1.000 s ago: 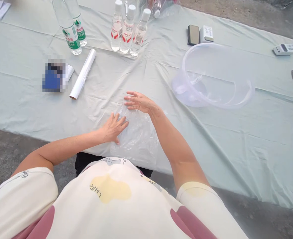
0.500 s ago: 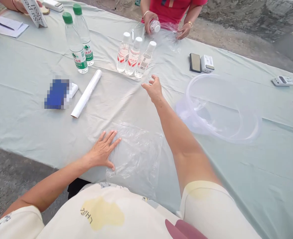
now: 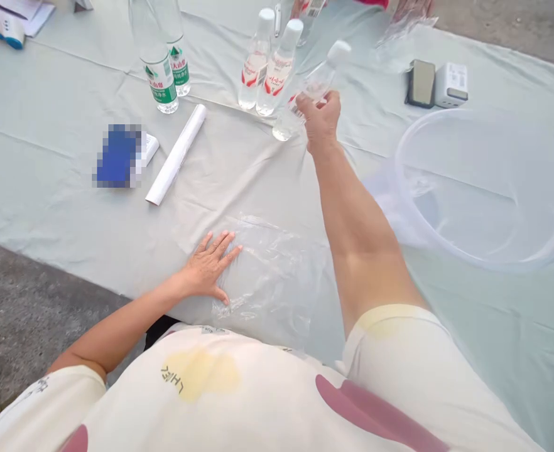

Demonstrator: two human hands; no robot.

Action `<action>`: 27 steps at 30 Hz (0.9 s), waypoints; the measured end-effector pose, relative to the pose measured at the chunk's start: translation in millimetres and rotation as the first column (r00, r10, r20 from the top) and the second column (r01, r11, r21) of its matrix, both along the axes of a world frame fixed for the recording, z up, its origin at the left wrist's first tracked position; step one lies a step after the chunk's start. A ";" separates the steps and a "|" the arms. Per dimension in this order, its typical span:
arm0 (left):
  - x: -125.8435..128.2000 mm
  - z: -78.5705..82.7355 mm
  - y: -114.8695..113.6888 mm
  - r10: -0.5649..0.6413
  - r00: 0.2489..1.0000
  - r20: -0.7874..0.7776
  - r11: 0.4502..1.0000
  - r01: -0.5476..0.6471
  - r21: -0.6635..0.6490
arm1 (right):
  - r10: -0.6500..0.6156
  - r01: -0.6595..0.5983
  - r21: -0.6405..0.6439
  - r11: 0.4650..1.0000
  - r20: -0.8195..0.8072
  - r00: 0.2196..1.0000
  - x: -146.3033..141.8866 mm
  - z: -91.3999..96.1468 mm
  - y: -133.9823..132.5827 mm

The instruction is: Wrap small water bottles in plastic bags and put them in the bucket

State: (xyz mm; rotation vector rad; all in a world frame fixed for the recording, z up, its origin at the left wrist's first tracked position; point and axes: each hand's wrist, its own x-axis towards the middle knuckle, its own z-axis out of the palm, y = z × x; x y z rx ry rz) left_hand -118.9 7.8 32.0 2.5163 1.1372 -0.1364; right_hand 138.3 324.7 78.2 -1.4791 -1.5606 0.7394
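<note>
My right hand (image 3: 323, 119) is closed around a small clear water bottle (image 3: 317, 81) with a white cap and a red-marked label. The bottle leans to the right, its base at or just above the cloth; I cannot tell which. Two matching water bottles (image 3: 276, 81) stand upright just left of it. My left hand (image 3: 211, 265) lies flat with fingers spread, on the left edge of a clear plastic bag (image 3: 272, 282) spread on the table in front of me.
A white roll (image 3: 177, 154) and a blurred blue item (image 3: 119, 157) lie to the left. Behind them stand two green-labelled bottles (image 3: 162, 85). On the right sits a large translucent basin (image 3: 413, 207); beyond it are a dark device (image 3: 421, 83) and a white device (image 3: 451, 85). Across the table, a person handles another bottle (image 3: 309, 16).
My right hand has reached the rightmost of the three bottles, gripped it and tilted it to the right. My left hand stays flat on the bag. The camera view has shifted.
</note>
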 end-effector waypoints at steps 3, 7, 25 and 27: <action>-0.7 -0.6 1.2 -0.005 1.000 0.015 1.000 0.005 -0.008 | -0.062 0.001 -0.172 0.985 -0.353 0.934 7.0 23.8 -90.8; -2.1 -3.0 1.4 -0.005 1.000 0.025 1.000 0.005 -0.011 | 0.136 -0.397 -0.304 0.866 -0.621 0.772 -6.6 40.8 -231.2; -30.3 16.5 -2.7 0.113 0.992 -0.060 0.994 -0.113 0.012 | -0.041 0.110 -0.496 0.861 0.147 0.988 -76.2 -22.4 -355.3; -40.9 23.2 -9.2 0.218 0.974 -0.057 0.975 -0.214 0.065 | -0.042 0.126 -0.517 0.847 0.172 0.984 -78.7 -19.8 -356.5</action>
